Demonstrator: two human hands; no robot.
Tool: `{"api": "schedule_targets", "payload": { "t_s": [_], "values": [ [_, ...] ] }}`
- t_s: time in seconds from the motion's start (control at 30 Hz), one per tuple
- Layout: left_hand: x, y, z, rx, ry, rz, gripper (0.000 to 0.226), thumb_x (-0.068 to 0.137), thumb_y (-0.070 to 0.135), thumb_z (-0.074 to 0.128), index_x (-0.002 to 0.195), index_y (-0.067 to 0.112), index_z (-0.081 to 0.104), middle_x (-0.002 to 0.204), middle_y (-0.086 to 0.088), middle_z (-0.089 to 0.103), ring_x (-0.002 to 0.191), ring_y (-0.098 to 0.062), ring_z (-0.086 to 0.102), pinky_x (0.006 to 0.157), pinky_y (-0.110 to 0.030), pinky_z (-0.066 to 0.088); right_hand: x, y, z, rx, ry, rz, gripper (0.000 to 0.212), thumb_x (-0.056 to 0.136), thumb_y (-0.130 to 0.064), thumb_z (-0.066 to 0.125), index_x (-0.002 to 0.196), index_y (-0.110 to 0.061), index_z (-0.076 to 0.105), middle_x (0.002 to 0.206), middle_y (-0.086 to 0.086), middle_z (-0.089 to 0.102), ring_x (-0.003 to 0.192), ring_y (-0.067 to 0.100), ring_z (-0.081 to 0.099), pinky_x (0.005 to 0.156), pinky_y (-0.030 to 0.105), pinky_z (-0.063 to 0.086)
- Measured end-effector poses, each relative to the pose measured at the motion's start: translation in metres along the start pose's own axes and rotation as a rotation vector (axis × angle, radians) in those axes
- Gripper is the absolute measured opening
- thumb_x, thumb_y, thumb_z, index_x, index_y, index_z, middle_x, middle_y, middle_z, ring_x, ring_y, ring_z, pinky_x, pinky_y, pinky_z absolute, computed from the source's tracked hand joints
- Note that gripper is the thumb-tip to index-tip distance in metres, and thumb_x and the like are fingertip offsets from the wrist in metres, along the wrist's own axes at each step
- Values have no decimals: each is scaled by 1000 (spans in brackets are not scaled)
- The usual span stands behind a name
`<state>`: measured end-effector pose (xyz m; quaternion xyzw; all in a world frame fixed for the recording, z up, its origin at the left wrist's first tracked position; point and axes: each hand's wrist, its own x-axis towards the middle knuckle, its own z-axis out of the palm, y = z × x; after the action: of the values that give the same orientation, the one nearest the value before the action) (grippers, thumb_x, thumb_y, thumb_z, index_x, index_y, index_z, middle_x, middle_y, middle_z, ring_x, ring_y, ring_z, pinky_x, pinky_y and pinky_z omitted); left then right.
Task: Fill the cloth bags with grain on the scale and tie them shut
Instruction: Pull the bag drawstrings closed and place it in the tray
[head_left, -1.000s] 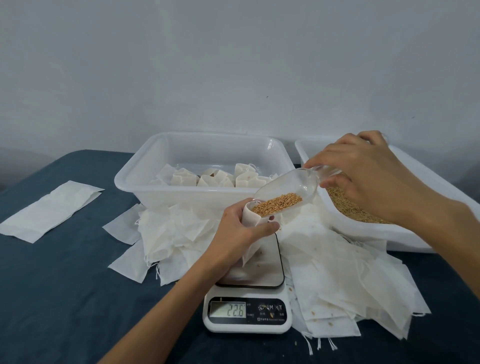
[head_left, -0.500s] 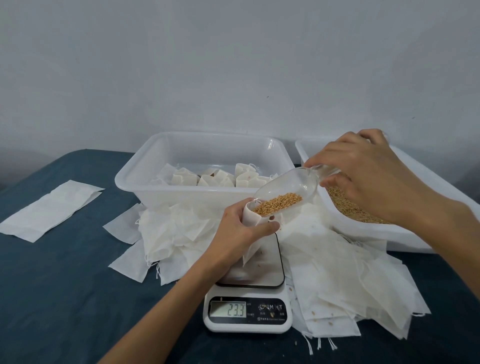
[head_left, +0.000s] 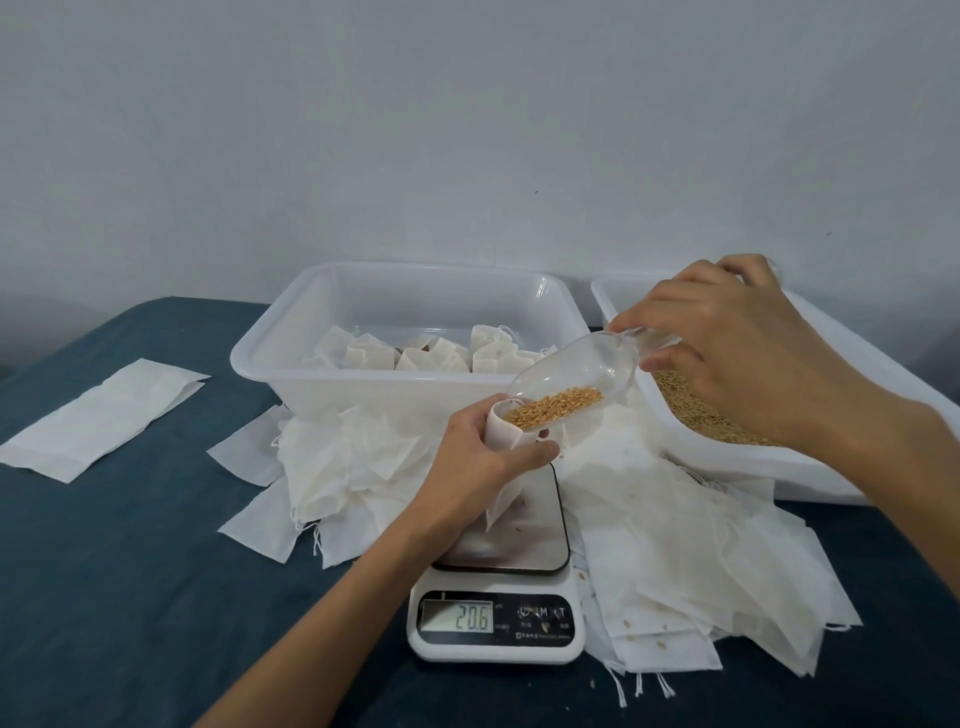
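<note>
My left hand (head_left: 480, 457) grips a white cloth bag (head_left: 505, 434) upright on the plate of a small digital scale (head_left: 498, 618), whose display reads 20.6. My right hand (head_left: 727, 348) holds the handle of a clear plastic scoop (head_left: 576, 371), tilted down with its lip at the bag's mouth. Golden grain (head_left: 553, 404) lies in the scoop's front end. The bag's lower part is hidden behind my left hand.
A white tub (head_left: 291, 358) behind the scale holds several filled bags (head_left: 488, 353). A second white tub (head_left: 779, 462) at the right holds loose grain (head_left: 696, 410). Empty cloth bags (head_left: 701, 545) are heaped around the scale, and a flat stack (head_left: 98, 415) lies at the left on the blue table.
The scale reading went from 22.6 to 23.3 and now shows 20.6. The scoop and both hands have hardly moved.
</note>
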<state>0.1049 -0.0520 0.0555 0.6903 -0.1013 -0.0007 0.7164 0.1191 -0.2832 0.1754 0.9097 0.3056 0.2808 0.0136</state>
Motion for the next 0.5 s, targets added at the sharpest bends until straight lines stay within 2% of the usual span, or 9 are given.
{"api": "schedule_targets", "payload": {
  "t_s": [0.27,0.43,0.5],
  "values": [
    [1,-1,-1,-7,-6,-2,26,85,5,83,107,16,75,97,4,79,83,-6,72,70,-19,54,-1,8,9,113,-87,95,34,86,-16,76,115,-30,68,104,-13,68,107,19,55,100,41,26],
    [0,-1,-2,36,-9,10,26,81,15,84,106,16,75,99,-2,78,86,-13,71,74,-25,58,-2,21,29,249,-208,200,32,88,-14,75,118,-23,70,101,-17,64,104,17,56,98,42,39],
    [0,-1,-2,48,8,3,30,76,22,83,105,16,75,98,-4,77,84,-14,70,73,-26,57,-6,27,34,379,-207,264,30,87,-9,76,114,-22,71,101,-20,64,102,6,60,95,34,44]
  ]
}}
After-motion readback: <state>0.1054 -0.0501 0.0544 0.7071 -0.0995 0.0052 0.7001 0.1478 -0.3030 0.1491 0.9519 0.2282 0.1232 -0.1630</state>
